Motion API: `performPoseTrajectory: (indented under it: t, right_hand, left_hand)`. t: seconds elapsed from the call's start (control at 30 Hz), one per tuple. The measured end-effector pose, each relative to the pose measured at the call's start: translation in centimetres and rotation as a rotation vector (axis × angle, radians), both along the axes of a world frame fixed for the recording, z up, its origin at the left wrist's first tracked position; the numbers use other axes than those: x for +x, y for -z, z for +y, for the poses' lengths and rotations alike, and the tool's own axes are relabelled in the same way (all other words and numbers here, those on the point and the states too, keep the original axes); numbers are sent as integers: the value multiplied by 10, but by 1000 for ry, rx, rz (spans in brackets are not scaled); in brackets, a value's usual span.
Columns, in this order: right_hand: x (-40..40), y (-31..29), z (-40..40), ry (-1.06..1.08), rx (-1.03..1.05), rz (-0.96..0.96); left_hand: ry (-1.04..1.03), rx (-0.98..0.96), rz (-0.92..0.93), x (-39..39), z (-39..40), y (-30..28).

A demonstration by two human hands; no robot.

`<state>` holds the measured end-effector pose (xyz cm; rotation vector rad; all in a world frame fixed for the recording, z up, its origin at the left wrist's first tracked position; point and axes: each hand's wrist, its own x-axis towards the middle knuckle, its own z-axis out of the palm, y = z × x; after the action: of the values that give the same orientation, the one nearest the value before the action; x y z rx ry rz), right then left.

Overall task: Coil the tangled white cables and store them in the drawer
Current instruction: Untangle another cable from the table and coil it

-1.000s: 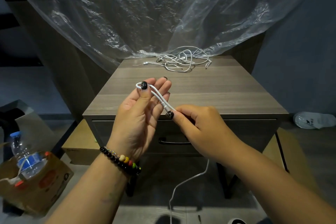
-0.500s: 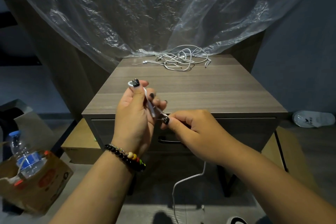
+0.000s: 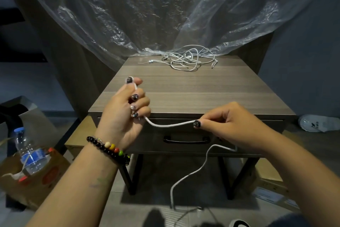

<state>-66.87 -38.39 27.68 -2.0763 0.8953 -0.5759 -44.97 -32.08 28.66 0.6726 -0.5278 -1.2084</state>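
Left hand (image 3: 122, 114), left of centre in the frame: fingers (image 3: 141, 104) curled tight into the palm around 1 white cable (image 3: 170, 125), thumb pressed against the forefinger at the top with a short bit of cable showing between them. Cable emerged beneath the little finger and sagged across toward the right.

Right hand (image 3: 228, 125), right of centre: thumb and forefinger pinched on the same cable, remaining fingers folded loosely behind. Whether those back fingers touched the cable could not be told. Beyond this hand the cable dropped under the wrist, looped downward through the lower middle of the frame and ended near the floor, its end blurred.

Both hands held in front of the nightstand (image 3: 191, 90), just above its front edge, not touching the top. Drawer (image 3: 185, 134) below the edge was closed, dark handle (image 3: 186, 141) visible between the 2 wrists.

Tangled pile of white cables (image 3: 189, 58) lay at the back of the nightstand top, upper centre of the frame, well apart from both hands, touching the hem of a clear plastic sheet (image 3: 147, 15) draped behind.

Beaded bracelet (image 3: 108, 150) worn on the left wrist. Water bottle (image 3: 29, 151) stood in a cardboard box (image 3: 42, 177) at lower left.
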Motion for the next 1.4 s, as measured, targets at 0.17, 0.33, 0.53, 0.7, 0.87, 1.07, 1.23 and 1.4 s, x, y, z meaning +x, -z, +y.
performPoseTrajectory:
  t: [0.17,0.33,0.53,0.7,0.87,1.07,1.23,1.4]
  right_hand:
    - [4,11,-1,74,-400,-122]
    - [6,8,1,22,-859,-213]
    - [4,7,-1,0,-877,-214]
    - [0,5,-1,25,-785,-222]
    - [1,7,-2,105,-717,-242]
    - [2,7,1,186,-580,-290]
    - [2,3,2,235,-396,-332]
    - [4,2,0,263,-275,-395]
  left_hand:
    - [89,135,-272,-22,1,2]
    - [271,181,-346,-36,0,6]
    - [432,280,-483,-52,4,11]
    - [462,301,-488,-56,7,8]
    - [498,287,-480,-59,6,11]
    - [528,262,-502,-57,5,14]
    - [495,243,-528,-54,2,17]
    - [477,206,-507,-53,-1,19]
